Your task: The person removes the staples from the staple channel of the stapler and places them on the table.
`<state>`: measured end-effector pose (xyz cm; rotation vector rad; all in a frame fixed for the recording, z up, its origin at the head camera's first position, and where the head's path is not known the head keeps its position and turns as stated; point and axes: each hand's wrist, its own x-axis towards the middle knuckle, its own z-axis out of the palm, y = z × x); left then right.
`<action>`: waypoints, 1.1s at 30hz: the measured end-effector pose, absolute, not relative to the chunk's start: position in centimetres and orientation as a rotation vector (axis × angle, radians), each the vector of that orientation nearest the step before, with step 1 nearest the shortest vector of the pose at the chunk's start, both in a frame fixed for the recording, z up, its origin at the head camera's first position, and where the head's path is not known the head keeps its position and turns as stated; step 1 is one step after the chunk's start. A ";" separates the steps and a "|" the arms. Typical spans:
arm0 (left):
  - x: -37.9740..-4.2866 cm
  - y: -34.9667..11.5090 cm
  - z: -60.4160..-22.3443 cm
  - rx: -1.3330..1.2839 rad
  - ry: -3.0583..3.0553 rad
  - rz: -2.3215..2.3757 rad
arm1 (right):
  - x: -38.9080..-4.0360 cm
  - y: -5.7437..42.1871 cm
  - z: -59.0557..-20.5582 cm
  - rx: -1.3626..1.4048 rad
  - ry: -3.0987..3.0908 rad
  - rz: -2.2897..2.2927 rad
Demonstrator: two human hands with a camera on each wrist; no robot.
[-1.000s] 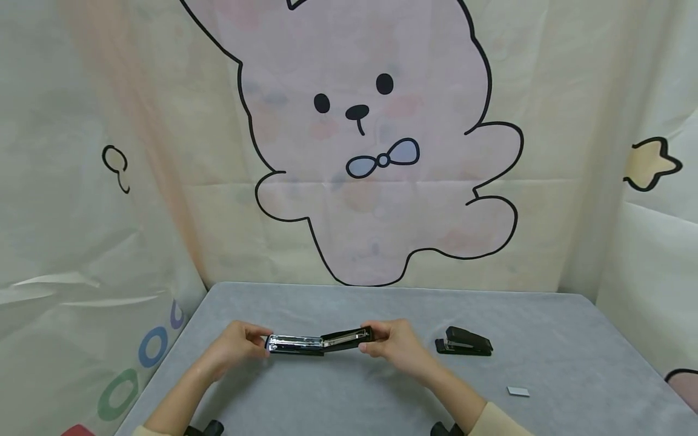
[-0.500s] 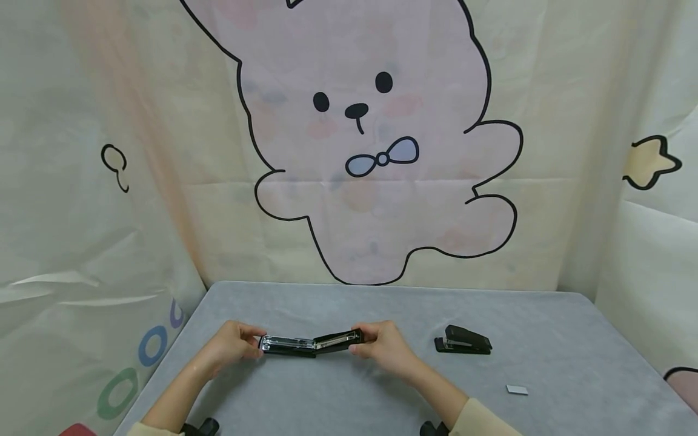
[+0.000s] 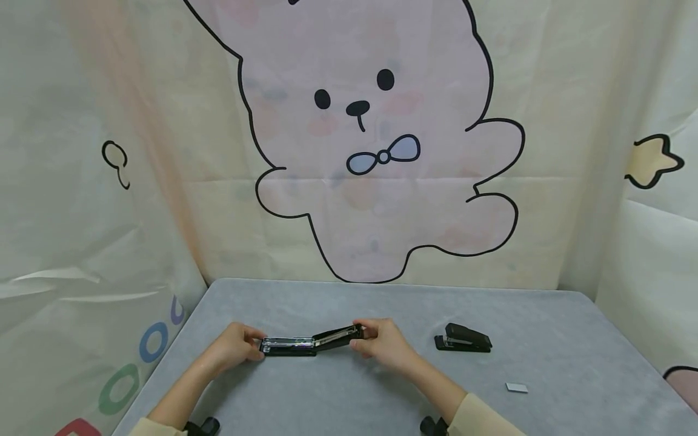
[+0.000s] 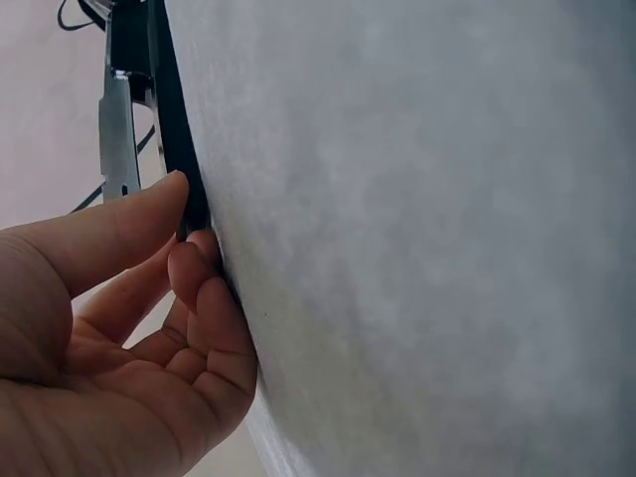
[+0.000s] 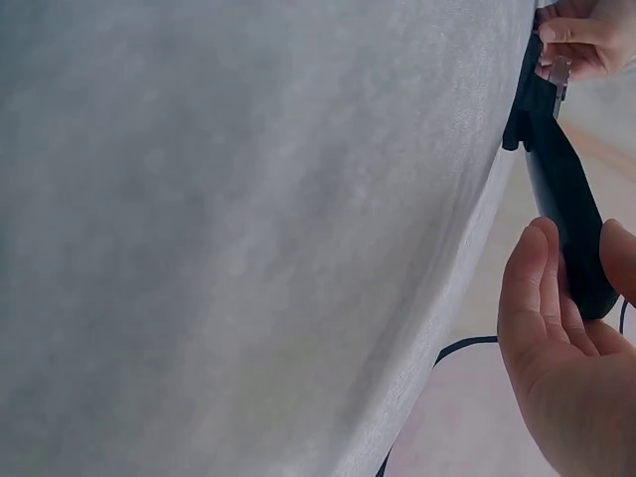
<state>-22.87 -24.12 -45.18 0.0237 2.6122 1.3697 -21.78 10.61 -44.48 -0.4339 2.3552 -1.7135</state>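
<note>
A black stapler (image 3: 289, 346) lies swung wide open near the middle of the table, its metal magazine facing up on the left half. My left hand (image 3: 233, 346) pinches the end of the base between thumb and fingers; the left wrist view shows the base (image 4: 174, 119) low along the tabletop. My right hand (image 3: 388, 346) grips the far end of the raised top arm (image 5: 571, 219), which tilts upward to the right from the hinge. Farther right stands a second black stapler (image 3: 463, 339), its top arm down over its base.
A small pale strip, like a block of staples (image 3: 516, 387), lies on the grey table (image 3: 567, 339) at the right. Behind the table hangs a cloth backdrop (image 3: 360, 230) with a printed cartoon animal.
Both hands have shifted slightly left with the opened stapler. The right hand has then lifted the top arm's end a little. The second stapler and strip stay put.
</note>
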 end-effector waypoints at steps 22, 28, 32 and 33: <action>-21.8 -22.0 -41.5 0.139 2.710 1.438 | -20.9 14.0 -43.4 -0.306 2.404 -1.746; -21.1 -20.0 -40.7 0.161 2.719 1.493 | -20.4 15.4 -42.3 -0.235 2.398 -1.749; -20.9 -18.8 -40.1 0.172 2.727 1.530 | -20.2 16.4 -41.8 -0.221 2.396 -1.759; -20.8 -18.4 -40.0 0.187 2.726 1.543 | -20.1 16.7 -41.7 -0.219 2.397 -1.762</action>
